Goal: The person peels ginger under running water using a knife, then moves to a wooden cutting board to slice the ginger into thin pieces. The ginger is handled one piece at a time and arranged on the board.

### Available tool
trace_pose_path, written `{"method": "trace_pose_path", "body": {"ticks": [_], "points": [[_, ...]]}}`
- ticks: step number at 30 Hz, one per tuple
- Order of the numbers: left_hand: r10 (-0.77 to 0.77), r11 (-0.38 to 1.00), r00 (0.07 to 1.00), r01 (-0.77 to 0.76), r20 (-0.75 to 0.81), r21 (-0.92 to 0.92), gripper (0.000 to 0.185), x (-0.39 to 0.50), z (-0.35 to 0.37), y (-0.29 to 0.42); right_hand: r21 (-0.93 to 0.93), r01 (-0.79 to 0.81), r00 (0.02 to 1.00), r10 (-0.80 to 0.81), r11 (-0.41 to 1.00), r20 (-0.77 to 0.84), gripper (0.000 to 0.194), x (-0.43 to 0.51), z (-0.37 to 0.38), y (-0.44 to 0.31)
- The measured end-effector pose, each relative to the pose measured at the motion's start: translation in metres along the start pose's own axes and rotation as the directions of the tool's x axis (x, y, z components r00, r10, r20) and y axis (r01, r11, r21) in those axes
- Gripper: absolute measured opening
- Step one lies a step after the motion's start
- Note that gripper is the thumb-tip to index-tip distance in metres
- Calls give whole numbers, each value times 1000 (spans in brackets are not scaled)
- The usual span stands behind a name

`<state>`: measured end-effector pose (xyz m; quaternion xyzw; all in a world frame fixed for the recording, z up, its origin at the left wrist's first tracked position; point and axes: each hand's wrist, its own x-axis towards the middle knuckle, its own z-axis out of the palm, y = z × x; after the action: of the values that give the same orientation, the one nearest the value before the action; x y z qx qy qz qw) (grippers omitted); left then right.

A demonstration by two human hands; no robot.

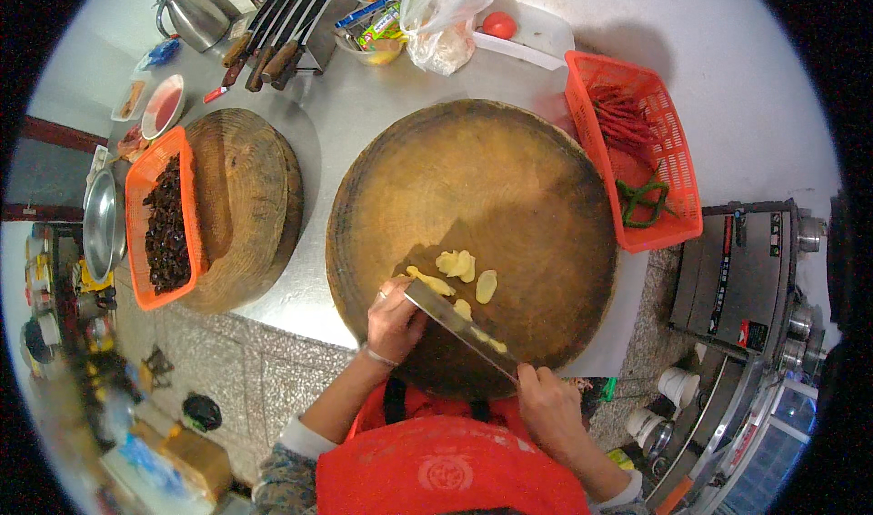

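A large round wooden chopping block (470, 167) stands before me on the metal table. In my right hand (549, 402) is the handle end of a cleaver (453, 321), its blade slanting up and left across the block's near part. My left hand (395, 321) has curled fingers at the blade's far end, close to a piece of ginger (431, 282); whether it grips anything is hidden. Just beyond the blade lie ginger slices (455, 265), a single oval slice (486, 286) and smaller bits (490, 340) along the metal.
To the right, an orange-red basket (631, 239) holds red chillies (620, 116) and green peppers (642, 201). Another basket (133, 249) of dark fungus-like pieces rests on a second wooden block (256, 194). Behind are a knife rack (334, 21), a plastic bag (443, 10) and a tomato (499, 25).
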<state>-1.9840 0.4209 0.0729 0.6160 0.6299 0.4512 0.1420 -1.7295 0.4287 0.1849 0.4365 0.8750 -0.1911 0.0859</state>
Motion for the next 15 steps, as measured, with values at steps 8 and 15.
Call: {"method": "trace_pose_path", "body": {"ticks": [8,15], "points": [[-27,999,999,28,25,-35,33,0,0,0,-18,4,1000,-4,1000,19,11,1,-10,-1],[-37,999,997,37,63,-13,34,1,-3,2,29,-15,995,12,999,101,11,14,-4,-1]]}}
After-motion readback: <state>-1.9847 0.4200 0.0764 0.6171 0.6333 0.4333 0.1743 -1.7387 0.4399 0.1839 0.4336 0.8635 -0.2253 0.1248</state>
